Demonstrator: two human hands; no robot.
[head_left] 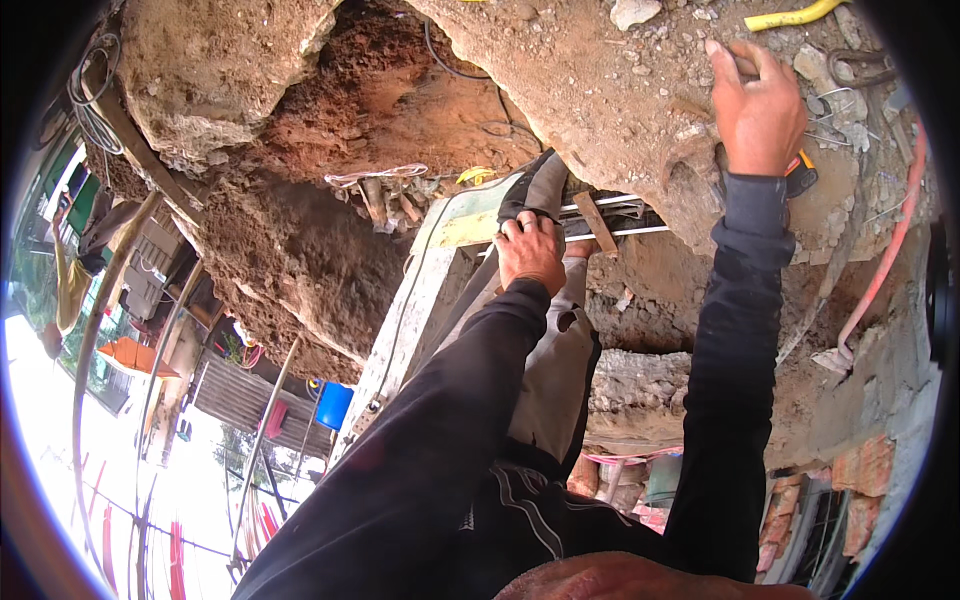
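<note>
Left hand: just right of the long, pale, squared beam, fingers bent over the grey-and-black fabric trouser leg; resting or gripping, cannot tell.
Right hand: well right of the beam, at the brown, stony earth bank; fingers partly curled, hold unclear.
Blue plastic container: left of the beam.

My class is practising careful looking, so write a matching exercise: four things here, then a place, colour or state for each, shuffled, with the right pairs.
1. left hand
2. right hand
3. tube at the top edge
4. tube near the right edge

A. red
B. curled, over pale dirt
C. yellow
D. on the trouser leg

Pairs: 1-D, 2-B, 3-C, 4-A
</note>
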